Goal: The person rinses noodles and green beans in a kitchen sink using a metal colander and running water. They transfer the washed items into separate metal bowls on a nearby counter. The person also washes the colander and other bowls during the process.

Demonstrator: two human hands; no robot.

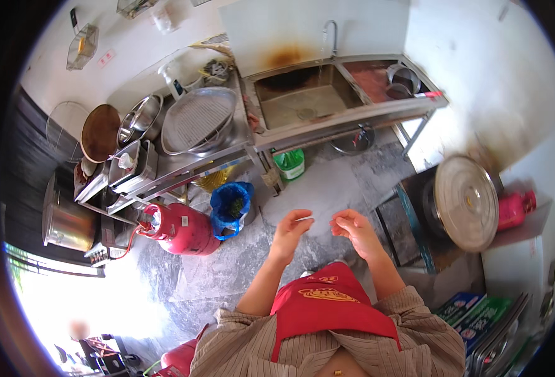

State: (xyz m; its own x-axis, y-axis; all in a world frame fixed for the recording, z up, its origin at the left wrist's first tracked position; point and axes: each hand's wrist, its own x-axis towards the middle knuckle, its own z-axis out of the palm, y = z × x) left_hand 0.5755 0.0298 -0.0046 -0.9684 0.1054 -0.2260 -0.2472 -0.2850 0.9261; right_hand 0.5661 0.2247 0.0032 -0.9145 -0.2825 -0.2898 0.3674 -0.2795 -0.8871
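Note:
Both hands are raised in front of the red apron (324, 306), a short gap between them. My left hand (290, 235) has its fingers curled and apart, with nothing in it. Opposite it, my right hand (354, 233) is likewise bare, its fingers loosely bent. Beyond them stands a metal sink (310, 96) against the wall. A thin stream of water runs into it from the curved faucet (335, 37). On the sink's right side lie metal pots (403, 77) and something with a red handle (429, 94).
Left, a steel table holds a large perforated tray (199, 118), steel bowls (141, 115) and rectangular pans (126, 165). A red gas cylinder (183, 231) and a blue-bag-lined bin (232, 205) occupy the floor. A green jug (289, 165) sits under the sink. Right is a large round lid (466, 202).

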